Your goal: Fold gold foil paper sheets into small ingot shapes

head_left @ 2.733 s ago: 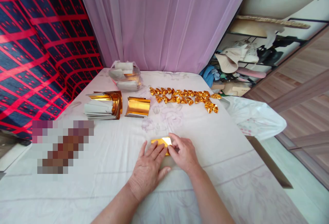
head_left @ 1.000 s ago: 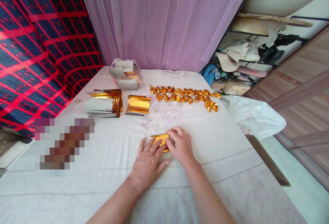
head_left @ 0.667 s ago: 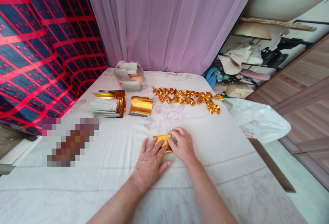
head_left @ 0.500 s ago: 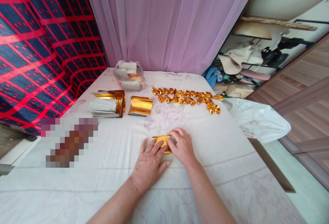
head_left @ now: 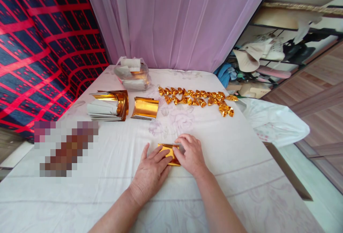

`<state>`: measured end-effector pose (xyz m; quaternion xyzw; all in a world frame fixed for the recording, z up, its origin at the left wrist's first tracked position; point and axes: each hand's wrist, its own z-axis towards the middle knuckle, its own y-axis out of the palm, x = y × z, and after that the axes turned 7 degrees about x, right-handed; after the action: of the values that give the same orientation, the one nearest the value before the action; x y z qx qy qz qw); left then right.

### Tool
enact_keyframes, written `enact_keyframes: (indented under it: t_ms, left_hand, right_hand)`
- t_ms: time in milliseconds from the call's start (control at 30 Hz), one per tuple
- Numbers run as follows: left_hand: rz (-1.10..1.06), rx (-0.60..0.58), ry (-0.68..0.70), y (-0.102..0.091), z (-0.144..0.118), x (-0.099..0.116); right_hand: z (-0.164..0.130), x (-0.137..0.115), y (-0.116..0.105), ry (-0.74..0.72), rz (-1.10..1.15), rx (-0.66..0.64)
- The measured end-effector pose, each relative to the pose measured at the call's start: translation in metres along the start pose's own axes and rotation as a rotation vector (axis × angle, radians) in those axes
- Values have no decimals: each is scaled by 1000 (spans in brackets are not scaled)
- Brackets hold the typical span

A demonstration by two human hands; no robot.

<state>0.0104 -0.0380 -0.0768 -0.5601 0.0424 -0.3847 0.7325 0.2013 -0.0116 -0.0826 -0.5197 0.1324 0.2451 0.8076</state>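
Observation:
A small sheet of gold foil paper lies on the cloth-covered table in front of me. My left hand rests flat on its left part, fingers spread. At the right end, my right hand has its thumb on the foil and its curled fingers at the edge; part of the sheet is hidden there. Beyond my hands stand a short stack of gold foil sheets and, to its left, a thicker fanned stack with pale backs showing. Two rows of folded gold foil pieces lie farther right.
A clear plastic bag with more sheets sits at the table's back left. A blurred-out patch covers something on the left. A white plastic bag is off the right edge, near a crowded shelf. A purple curtain hangs behind.
My left thumb has drawn in against the hand, and its fingers have shifted slightly on the foil. More of the gold surface shows between my hands. The camera view has moved a little.

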Motion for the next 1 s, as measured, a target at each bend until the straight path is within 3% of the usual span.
enact_keyframes:
  t_ms: [1000]
  left_hand:
    - [-35,1,-34,2,0,2]
  right_hand:
    - [1,0,0,8,-12,-56]
